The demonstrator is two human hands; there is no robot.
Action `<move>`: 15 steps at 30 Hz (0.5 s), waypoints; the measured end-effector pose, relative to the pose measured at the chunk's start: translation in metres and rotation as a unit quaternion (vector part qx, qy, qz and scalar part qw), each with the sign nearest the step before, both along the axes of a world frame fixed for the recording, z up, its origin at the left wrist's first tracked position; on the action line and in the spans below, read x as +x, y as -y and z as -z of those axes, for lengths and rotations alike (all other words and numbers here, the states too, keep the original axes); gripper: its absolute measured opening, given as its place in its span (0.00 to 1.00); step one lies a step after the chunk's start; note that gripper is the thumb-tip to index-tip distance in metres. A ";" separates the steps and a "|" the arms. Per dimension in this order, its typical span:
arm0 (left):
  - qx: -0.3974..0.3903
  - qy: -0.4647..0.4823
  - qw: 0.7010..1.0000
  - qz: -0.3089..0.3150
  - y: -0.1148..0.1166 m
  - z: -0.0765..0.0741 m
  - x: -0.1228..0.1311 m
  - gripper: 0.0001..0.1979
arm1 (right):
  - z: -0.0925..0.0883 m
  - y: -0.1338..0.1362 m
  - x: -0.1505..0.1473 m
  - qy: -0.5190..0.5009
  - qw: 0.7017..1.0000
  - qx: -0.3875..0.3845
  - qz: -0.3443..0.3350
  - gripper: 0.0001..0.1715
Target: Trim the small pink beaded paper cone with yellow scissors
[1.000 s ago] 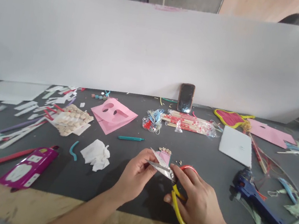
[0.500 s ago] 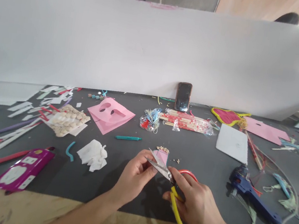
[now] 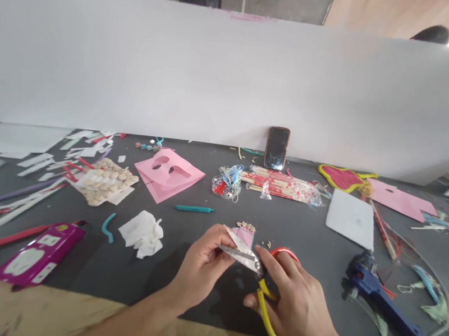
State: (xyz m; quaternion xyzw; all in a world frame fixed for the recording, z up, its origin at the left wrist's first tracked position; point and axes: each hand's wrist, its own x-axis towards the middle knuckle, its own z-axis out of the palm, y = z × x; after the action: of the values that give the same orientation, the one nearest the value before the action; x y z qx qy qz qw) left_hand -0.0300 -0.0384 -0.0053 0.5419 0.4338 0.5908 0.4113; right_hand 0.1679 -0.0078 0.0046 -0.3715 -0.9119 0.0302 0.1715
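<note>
My left hand (image 3: 202,267) pinches a small pale paper piece (image 3: 237,242) just above the dark table near its front edge. My right hand (image 3: 296,307) grips scissors (image 3: 263,287) with red and yellow handles; their metal blades point left and meet the paper piece between my two hands. Just behind the paper lies a small pink card with beads on it (image 3: 245,231).
A blue glue gun (image 3: 382,303) lies to the right, crumpled white tissue (image 3: 142,233) and a magenta packet (image 3: 40,255) to the left. Pink mask paper (image 3: 169,173), a teal pen (image 3: 194,209), a stick packet (image 3: 285,185), a phone (image 3: 276,147) and a white partition (image 3: 238,79) stand behind.
The scissor blades, spread half a second ago, have come together on the paper piece. Both hands stay in nearly the same spot.
</note>
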 end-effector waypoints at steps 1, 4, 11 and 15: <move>0.001 0.007 1.000 0.002 0.000 0.000 0.000 0.06 | 0.000 0.000 0.000 -0.001 1.000 0.005 0.001 0.35; 0.007 0.019 1.000 0.002 -0.001 0.001 0.001 0.05 | 0.001 -0.002 0.000 0.002 1.000 0.017 0.000 0.35; -0.010 0.003 1.000 0.001 -0.003 0.007 0.000 0.04 | 0.006 -0.003 0.002 0.010 1.000 0.009 0.002 0.30; -0.023 -0.002 1.000 0.002 -0.005 0.009 0.000 0.05 | 0.007 -0.002 0.002 0.016 1.000 0.018 -0.005 0.28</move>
State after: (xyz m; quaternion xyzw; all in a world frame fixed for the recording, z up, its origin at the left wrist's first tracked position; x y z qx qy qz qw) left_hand -0.0296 -0.0337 -0.0146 0.5342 0.4467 0.5791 0.4240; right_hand 0.1700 -0.0058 -0.0025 -0.3647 -0.9166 0.0088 0.1634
